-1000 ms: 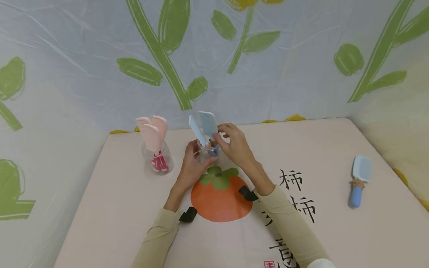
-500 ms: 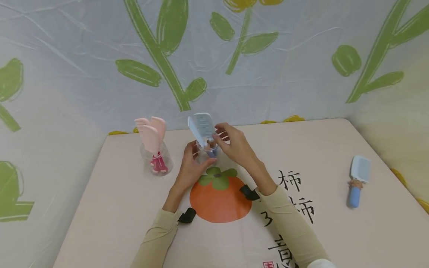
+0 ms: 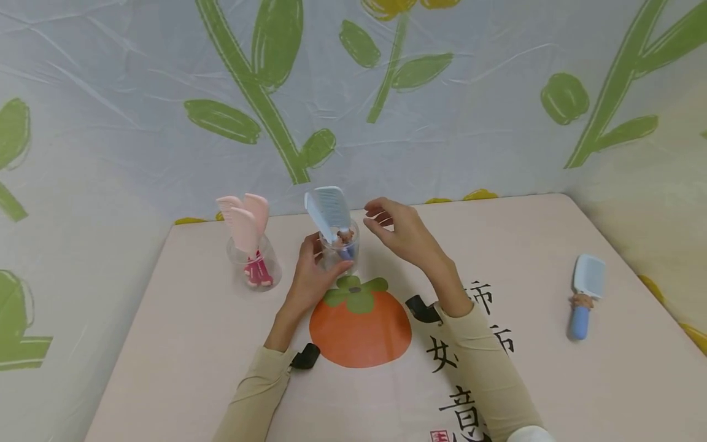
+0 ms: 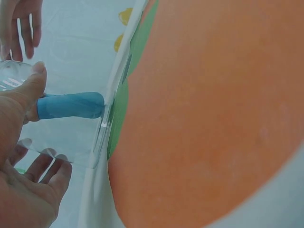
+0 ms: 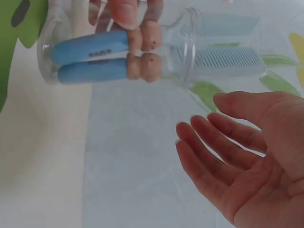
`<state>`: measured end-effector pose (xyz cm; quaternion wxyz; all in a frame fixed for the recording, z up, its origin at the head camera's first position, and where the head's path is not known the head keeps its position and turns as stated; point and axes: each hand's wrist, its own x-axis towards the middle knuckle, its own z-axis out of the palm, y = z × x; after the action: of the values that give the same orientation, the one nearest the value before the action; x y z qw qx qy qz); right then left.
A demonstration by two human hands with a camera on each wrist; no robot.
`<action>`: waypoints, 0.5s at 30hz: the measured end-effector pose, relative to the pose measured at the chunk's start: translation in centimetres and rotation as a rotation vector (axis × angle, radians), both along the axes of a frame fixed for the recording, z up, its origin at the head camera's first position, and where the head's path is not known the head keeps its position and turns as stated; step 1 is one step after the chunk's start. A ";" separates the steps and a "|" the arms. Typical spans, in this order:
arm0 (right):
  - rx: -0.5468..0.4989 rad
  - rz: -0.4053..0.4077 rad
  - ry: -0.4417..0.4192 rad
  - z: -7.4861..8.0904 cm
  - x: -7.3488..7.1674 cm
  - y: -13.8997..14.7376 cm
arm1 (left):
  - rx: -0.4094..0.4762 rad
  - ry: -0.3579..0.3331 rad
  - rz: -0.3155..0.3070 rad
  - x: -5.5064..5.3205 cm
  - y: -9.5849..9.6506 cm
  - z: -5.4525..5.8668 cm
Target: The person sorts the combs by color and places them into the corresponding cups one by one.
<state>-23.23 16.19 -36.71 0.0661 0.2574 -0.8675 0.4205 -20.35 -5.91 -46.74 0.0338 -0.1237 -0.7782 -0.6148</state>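
Note:
A clear jar (image 3: pixel 354 250) stands near the table's back edge, and two light blue combs (image 3: pixel 333 207) lean in it, heads above the rim. My left hand (image 3: pixel 312 273) holds the jar from the left, thumb in front and fingers on the far side. Their blue handles (image 5: pixel 92 70) and brown doll-like necks show through the wall in the right wrist view. To the right of the jar my right hand (image 3: pixel 402 233) is raised with relaxed, slightly bent fingers, touching nothing. In the left wrist view one blue handle (image 4: pixel 71 105) shows behind the left thumb.
Another clear jar (image 3: pixel 270 258) at the left holds several pink combs (image 3: pixel 245 224). A blue comb-like piece with a broad head (image 3: pixel 585 294) lies flat at the right. The cloth (image 3: pixel 193 344) bears a persimmon print and black characters. A flowered sheet (image 3: pixel 442 135) hangs behind.
My right hand has let go of the right-hand blue comb and drawn back to the right. That comb has settled lower and leans left in the jar. The left hand stays on the jar.

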 end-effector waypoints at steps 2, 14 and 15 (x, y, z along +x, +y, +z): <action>0.009 -0.005 -0.006 0.3 0.0 0.5 | 0.016 0.001 0.001 0.0 0.0 0.0; 0.058 -0.060 -0.053 1.5 0.2 5.0 | 0.020 0.005 -0.011 0.0 0.0 -0.1; 0.055 -0.063 -0.047 1.6 0.2 5.3 | 0.016 0.006 -0.009 0.0 0.0 -0.1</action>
<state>-23.03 21.48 -35.11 0.0519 0.2218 -0.8877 0.4001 -20.39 -5.96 -46.89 0.0341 -0.1288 -0.7727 -0.6206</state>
